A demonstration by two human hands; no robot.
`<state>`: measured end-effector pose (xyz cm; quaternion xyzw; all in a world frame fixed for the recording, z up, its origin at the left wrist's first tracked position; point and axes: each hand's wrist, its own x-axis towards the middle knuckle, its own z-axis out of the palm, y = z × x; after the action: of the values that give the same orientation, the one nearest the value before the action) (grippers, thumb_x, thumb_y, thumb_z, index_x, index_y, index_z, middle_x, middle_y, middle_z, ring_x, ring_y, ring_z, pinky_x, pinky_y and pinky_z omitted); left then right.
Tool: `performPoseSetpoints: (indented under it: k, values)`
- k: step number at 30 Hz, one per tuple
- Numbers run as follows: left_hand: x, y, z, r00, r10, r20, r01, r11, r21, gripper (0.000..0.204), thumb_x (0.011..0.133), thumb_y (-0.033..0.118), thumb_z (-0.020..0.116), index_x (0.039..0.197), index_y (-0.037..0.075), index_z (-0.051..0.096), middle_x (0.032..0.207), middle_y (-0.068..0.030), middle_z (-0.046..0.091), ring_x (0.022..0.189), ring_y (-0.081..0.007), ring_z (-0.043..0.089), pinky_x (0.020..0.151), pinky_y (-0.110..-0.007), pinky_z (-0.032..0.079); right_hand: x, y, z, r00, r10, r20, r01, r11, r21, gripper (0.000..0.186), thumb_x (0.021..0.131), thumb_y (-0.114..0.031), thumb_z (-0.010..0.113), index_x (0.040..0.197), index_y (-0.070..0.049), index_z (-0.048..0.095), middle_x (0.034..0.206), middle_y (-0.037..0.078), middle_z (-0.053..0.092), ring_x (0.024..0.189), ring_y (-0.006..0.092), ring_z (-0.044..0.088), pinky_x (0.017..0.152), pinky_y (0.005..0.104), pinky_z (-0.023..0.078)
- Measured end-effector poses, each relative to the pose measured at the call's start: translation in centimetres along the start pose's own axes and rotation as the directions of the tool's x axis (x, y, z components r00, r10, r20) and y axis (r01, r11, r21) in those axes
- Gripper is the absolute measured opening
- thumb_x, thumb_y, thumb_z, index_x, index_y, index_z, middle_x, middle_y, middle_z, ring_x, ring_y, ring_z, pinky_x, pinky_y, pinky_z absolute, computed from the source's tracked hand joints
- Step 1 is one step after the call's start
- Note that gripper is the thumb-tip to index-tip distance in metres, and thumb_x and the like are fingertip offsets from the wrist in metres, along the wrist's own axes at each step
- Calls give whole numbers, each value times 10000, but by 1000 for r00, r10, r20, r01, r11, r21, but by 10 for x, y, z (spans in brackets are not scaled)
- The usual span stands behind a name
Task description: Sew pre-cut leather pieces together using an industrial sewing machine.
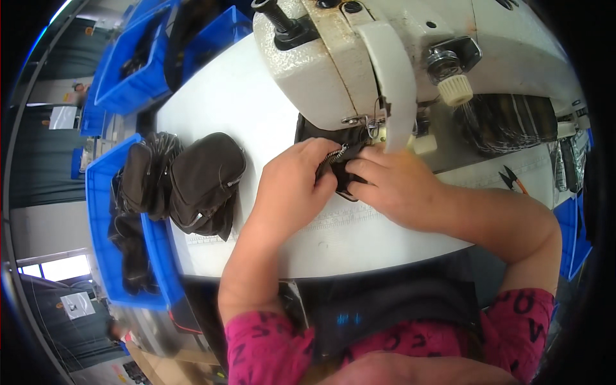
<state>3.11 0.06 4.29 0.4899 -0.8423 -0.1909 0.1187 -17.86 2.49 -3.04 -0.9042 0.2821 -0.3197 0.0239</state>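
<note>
A white sewing machine stands over a white table. Under its needle area lies a dark fabric pouch piece with a metal-toothed zipper. My left hand grips the pouch on its left side, thumb and fingers closed at the zipper. From the right, my right hand has its fingers bent onto the same fabric, close to the presser foot. Its fingertips are partly hidden by the cloth and by the machine's white guard. The needle tip cannot be made out.
Left of my forearm sit finished-looking dark zippered pouches, partly over a blue bin holding more dark pieces. Thread snips lie at the right. Behind them is a plastic-wrapped dark bundle. More blue bins stand far left.
</note>
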Motion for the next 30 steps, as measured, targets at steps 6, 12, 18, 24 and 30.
performPoseSetpoints:
  k: [6,12,18,24,30]
  values:
    - [7,11,20,935,210,-284,-193,977,89,355,812,-19,619,1141,99,685,1026,-76,703,930,-306,674,751,-413,562,-4,-8,6,985,-172,3,172,981,-94,116,739,-169,648,818,-86,667,891,50,609,872,229,576,695,336,508]
    - [15,8,31,945,169,-280,-161,986,51,343,806,46,705,1138,134,701,1024,-62,706,933,-290,684,741,-392,564,-5,-12,4,988,-155,16,153,952,-264,147,702,-186,666,794,-72,671,812,54,589,791,222,548,625,323,459]
    - [19,-4,32,989,78,-128,-104,972,-208,293,811,121,775,1099,144,729,969,-63,714,870,-300,698,732,-393,562,-8,-11,4,980,-196,23,195,944,-267,208,706,-157,649,850,-13,689,861,119,641,851,266,613,700,347,515]
    - [21,0,28,948,240,-211,-207,964,166,305,746,96,809,1042,134,748,915,-49,699,754,-304,647,646,-396,512,-9,-14,-3,980,-196,26,195,942,-274,147,674,-196,675,727,-60,656,737,87,612,700,247,590,571,324,446]
    - [15,11,33,854,493,-167,-424,846,324,366,674,85,755,1037,127,736,925,-24,651,809,-256,652,659,-364,523,-16,-19,-22,960,-226,167,267,917,-297,158,737,-195,668,737,-38,666,769,144,651,768,322,676,636,355,525]
